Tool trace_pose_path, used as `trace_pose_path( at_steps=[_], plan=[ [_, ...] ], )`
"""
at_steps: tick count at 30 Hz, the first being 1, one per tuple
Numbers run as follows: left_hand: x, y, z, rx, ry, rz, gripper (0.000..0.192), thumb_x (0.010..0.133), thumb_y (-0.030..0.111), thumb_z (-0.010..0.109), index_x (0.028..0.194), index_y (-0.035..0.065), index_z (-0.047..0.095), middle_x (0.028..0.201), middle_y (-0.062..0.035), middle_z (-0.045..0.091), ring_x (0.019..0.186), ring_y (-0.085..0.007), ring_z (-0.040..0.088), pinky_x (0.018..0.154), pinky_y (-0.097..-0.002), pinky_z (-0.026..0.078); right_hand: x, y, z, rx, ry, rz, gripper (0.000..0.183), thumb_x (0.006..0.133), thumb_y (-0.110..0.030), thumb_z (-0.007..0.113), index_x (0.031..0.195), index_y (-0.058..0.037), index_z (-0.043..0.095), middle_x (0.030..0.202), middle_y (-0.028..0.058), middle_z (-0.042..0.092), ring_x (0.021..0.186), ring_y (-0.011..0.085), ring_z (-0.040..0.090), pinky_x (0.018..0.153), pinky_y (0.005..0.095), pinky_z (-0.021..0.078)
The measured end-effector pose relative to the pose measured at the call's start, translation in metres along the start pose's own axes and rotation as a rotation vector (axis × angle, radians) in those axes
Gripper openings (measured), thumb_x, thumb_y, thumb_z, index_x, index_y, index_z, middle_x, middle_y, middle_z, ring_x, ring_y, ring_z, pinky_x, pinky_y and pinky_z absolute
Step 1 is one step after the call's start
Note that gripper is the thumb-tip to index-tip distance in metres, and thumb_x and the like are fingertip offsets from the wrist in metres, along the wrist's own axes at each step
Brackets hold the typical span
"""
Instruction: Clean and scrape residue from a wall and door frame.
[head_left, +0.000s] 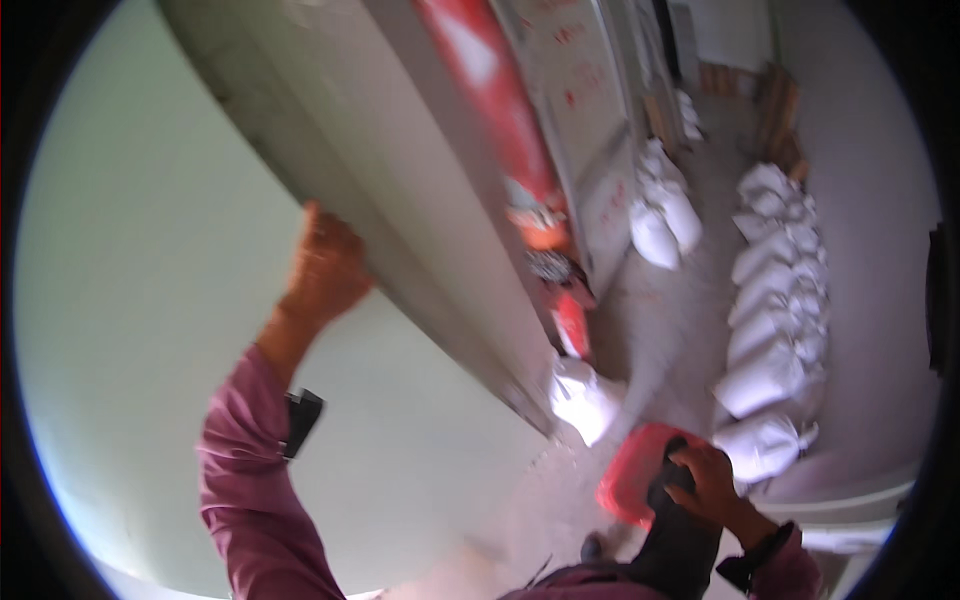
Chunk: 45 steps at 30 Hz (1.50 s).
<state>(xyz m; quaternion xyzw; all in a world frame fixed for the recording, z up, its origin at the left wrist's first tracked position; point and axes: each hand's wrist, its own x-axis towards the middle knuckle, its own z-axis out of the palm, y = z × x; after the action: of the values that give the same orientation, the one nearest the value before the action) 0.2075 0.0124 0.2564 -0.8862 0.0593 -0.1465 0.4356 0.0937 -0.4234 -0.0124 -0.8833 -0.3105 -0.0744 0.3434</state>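
Note:
My left hand (330, 259) is raised against the edge of a long grey frame (397, 240), beside a smooth pale green panel (150, 300). Blur hides whether its fingers grip that edge. Lower right, my right hand (709, 484) rests on my dark-trousered leg (675, 540), fingers apart around the knee. Under and beside that leg shows a red plastic stool or similar object (626, 480), partly covered by it. A dark strap circles my right wrist, and a black flat piece (304, 421) sits by my left sleeve.
White filled sacks (765, 352) line the right wall, with more sacks (664, 214) across the passage and one sack (585, 397) by the frame's foot. Beyond the frame are red packaging (495, 90) and a panel with red markings (585, 97). Brown boxes (776, 109) stand farther back.

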Motion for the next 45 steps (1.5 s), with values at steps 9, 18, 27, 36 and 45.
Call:
trace_pose_path(
  at_steps=[9, 18, 27, 36, 45],
  plan=[
    [0.008, -0.009, 0.018, -0.052, 0.22, 0.109, 0.031, 0.069, 0.029, 0.062, 0.083, 0.0018, 0.058, 0.087, -0.0113, 0.057, 0.092, -0.0254, 0.051, 0.095, -0.043, 0.03, 0.014, 0.025, -0.011, -0.11, -0.181, -0.235, 0.035, 0.063, -0.019, 0.061, 0.094, -0.0059, 0.053, 0.095, 0.0094, 0.051, 0.089, 0.0248, 0.05, 0.08, 0.0362, 0.0391],
    [-0.017, 0.008, 0.067, 0.019, -0.003, 0.282, 0.084, 0.038, 0.042, 0.078, 0.106, 0.0009, 0.052, 0.107, -0.0204, 0.052, 0.109, -0.0391, 0.042, 0.098, -0.046, 0.029, 0.042, 0.064, -0.007, 0.051, -0.555, -0.261, 0.031, 0.061, -0.025, 0.064, 0.089, -0.0128, 0.056, 0.09, 0.0038, 0.053, 0.093, 0.0205, 0.051, 0.084, 0.0397, 0.0368],
    [-0.014, 0.019, 0.03, 0.267, -0.752, -0.019, 0.1, 0.05, 0.075, 0.054, 0.113, -0.003, 0.05, 0.113, -0.0238, 0.05, 0.108, -0.0412, 0.043, 0.098, -0.051, 0.027, 0.074, 0.119, -0.003, 0.444, -0.641, -0.068, 0.016, 0.072, -0.022, 0.055, 0.086, -0.0173, 0.059, 0.075, -0.0012, 0.054, 0.081, 0.0133, 0.053, 0.074, 0.0329, 0.036],
    [-0.014, 0.015, 0.024, 0.096, -0.848, -0.143, 0.095, 0.047, 0.065, 0.067, 0.115, 0.0014, 0.048, 0.115, -0.0196, 0.049, 0.108, -0.0373, 0.044, 0.095, -0.0493, 0.03, 0.056, 0.111, -0.016, 0.587, -0.728, -0.005, 0.011, 0.068, -0.019, 0.061, 0.077, -0.0138, 0.059, 0.07, 0.0024, 0.052, 0.076, 0.0186, 0.054, 0.073, 0.0354, 0.0393],
    [0.037, 0.056, 0.033, -0.171, -1.041, -0.207, 0.078, 0.051, 0.056, 0.071, 0.106, 0.0046, 0.054, 0.108, -0.0174, 0.052, 0.104, -0.0337, 0.046, 0.095, -0.0519, 0.028, -0.023, 0.12, 0.017, 0.527, -0.554, 0.284, 0.023, 0.069, -0.023, 0.064, 0.084, -0.0079, 0.055, 0.076, 0.0128, 0.056, 0.076, 0.0293, 0.057, 0.07, 0.0399, 0.045]
  ],
)
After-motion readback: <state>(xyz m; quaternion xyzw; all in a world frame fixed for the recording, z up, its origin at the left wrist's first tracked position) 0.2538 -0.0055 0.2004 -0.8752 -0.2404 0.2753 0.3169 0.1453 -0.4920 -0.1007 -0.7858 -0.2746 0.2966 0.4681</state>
